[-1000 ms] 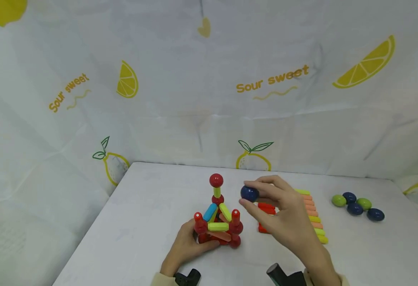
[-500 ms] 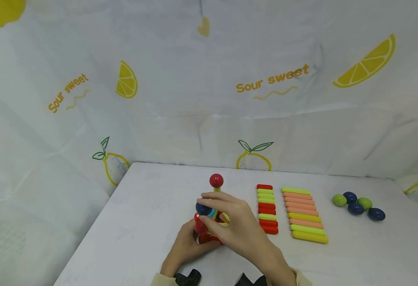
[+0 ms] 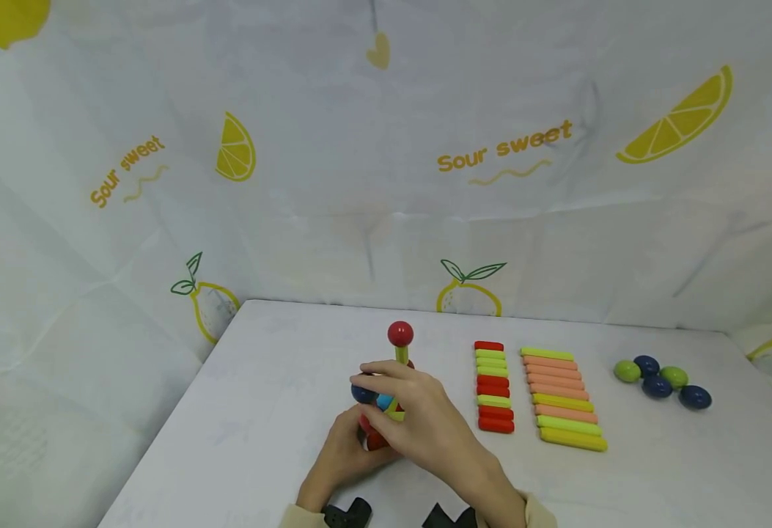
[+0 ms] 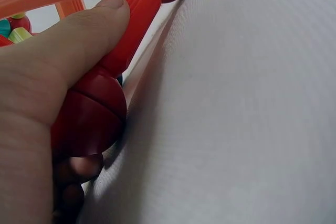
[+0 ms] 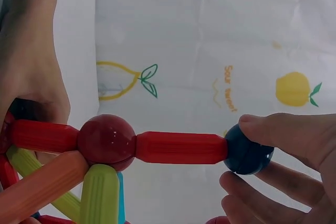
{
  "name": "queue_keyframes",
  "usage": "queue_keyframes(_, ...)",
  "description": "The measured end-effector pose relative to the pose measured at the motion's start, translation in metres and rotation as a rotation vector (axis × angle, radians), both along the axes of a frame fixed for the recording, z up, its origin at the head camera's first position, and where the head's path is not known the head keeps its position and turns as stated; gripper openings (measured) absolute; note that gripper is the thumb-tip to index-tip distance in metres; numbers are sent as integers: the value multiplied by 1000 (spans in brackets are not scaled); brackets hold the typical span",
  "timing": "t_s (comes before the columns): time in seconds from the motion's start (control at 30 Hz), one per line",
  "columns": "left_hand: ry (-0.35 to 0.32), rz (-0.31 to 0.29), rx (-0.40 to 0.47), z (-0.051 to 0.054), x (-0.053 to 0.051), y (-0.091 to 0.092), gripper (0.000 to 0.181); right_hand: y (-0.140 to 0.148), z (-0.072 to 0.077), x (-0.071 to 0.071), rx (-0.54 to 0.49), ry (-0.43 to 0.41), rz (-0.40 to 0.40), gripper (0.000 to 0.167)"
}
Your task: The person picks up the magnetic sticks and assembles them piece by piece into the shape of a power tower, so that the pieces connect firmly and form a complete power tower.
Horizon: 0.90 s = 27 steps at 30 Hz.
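My right hand (image 3: pixel 425 414) pinches a glossy dark blue ball (image 3: pixel 363 394) between thumb and fingers. In the right wrist view the ball touches the end of a red rod (image 5: pixel 181 147), whose other end meets a red ball (image 5: pixel 106 139). These belong to a toy frame of coloured rods and balls, largely covered by my hands in the head view. A red ball (image 3: pixel 400 334) tops its rear upright. My left hand (image 3: pixel 342 451) grips the frame low on its left side. In the left wrist view, its thumb lies along a red base rod (image 4: pixel 137 19).
Right of the frame lies a column of short red and lime rods (image 3: pixel 493 389). Beside it is a column of longer orange, yellow and lime rods (image 3: pixel 560 389). Several blue and green balls (image 3: pixel 656 386) sit farther right on the white table (image 3: pixel 280 367). A lemon-print cloth (image 3: pixel 333 183) hangs behind.
My right hand has carried the blue ball leftward and down from beside the frame to the front-left upright rod. The left hand keeps its grip in place.
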<state>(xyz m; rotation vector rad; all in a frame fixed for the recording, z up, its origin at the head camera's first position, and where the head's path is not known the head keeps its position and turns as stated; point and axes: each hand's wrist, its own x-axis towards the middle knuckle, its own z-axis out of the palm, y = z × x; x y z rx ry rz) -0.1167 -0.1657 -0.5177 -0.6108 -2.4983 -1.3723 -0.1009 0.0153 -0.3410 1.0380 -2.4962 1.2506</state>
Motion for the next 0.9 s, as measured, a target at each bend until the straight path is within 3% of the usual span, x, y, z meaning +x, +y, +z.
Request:
queue_keyframes(0.13, 0, -23, 7, 0, -1, 1, 56, 7, 2, 0, -9, 51, -34, 34)
queue_keyframes(0.27, -60, -35, 24, 2, -1, 3, 60, 21, 4, -2, -50, 89, -95, 42)
queue_keyframes(0.47, -179, 31, 17, 7, 2, 4, 61, 48, 3, -8, -64, 120, -213, 50)
queue_keyframes(0.6, -193, 36, 19, 7, 2, 4, 60, 66, -1, -13, -70, 164, -283, 44)
queue_keyframes(0.9, -217, 6, 52, 8, 2, 4, 62, 115, -18, -22, -65, 178, -418, 42)
